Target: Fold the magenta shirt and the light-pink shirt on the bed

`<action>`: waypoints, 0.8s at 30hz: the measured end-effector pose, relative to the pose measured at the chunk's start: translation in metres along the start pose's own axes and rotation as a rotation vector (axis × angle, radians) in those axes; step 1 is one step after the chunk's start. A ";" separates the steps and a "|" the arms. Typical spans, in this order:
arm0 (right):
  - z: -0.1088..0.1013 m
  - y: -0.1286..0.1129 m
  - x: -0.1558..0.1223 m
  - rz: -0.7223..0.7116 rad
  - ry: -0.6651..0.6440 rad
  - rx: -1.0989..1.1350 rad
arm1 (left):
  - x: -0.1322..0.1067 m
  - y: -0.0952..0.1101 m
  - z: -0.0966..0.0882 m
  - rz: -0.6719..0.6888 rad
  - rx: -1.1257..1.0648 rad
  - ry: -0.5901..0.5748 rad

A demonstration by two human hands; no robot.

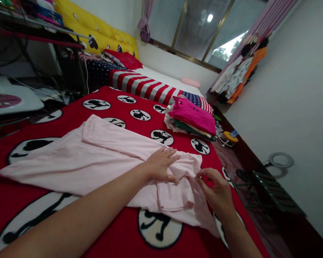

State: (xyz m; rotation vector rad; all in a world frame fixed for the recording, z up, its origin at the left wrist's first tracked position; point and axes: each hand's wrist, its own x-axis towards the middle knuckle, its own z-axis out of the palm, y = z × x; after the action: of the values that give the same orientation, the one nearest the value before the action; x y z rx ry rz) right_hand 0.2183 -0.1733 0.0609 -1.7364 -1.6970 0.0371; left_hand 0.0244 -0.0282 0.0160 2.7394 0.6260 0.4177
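Observation:
A pale pink long-sleeved shirt (97,161) lies spread across a red patterned blanket (140,134), with one sleeve folded in over its body. My left hand (163,165) rests flat on the shirt, fingers stretched out and pressing the cloth near its right part. At the right end, my right hand (215,186) pinches the edge of the pink fabric between thumb and fingers. Between the two hands the cloth is bunched, and a short folded sleeve end sits just below them.
A stack of folded clothes (192,116), bright pink on top, stands on the blanket's far right. Behind it is a bed with a striped cover (140,84). A cluttered desk (43,27) is at left. Clothes (239,71) hang by the window; a dark folding chair (277,193) stands right.

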 end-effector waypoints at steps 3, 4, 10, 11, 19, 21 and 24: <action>0.001 -0.016 -0.019 -0.107 -0.053 -0.062 | -0.001 0.001 -0.003 0.006 -0.012 -0.002; 0.003 -0.018 -0.023 -0.099 -0.088 -0.080 | -0.001 0.002 -0.003 0.006 -0.015 -0.004; 0.011 -0.019 -0.028 0.007 -0.285 -0.057 | -0.003 0.000 -0.008 0.001 -0.092 0.013; 0.010 -0.022 -0.027 0.013 -0.259 -0.012 | -0.004 0.001 -0.010 0.008 -0.123 0.053; -0.005 -0.033 -0.031 0.132 -0.382 0.282 | -0.037 0.048 -0.042 0.287 -0.279 0.024; -0.006 -0.023 -0.031 0.094 -0.370 0.247 | -0.048 0.058 -0.040 0.342 -0.218 -0.070; -0.003 -0.007 -0.030 -0.015 -0.312 0.089 | -0.061 0.064 -0.033 0.340 -0.078 -0.095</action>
State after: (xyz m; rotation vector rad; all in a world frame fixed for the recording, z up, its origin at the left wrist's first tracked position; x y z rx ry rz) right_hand 0.2098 -0.2016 0.0536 -1.7192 -1.8971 0.3893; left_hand -0.0153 -0.1040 0.0559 2.7724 0.1153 0.3736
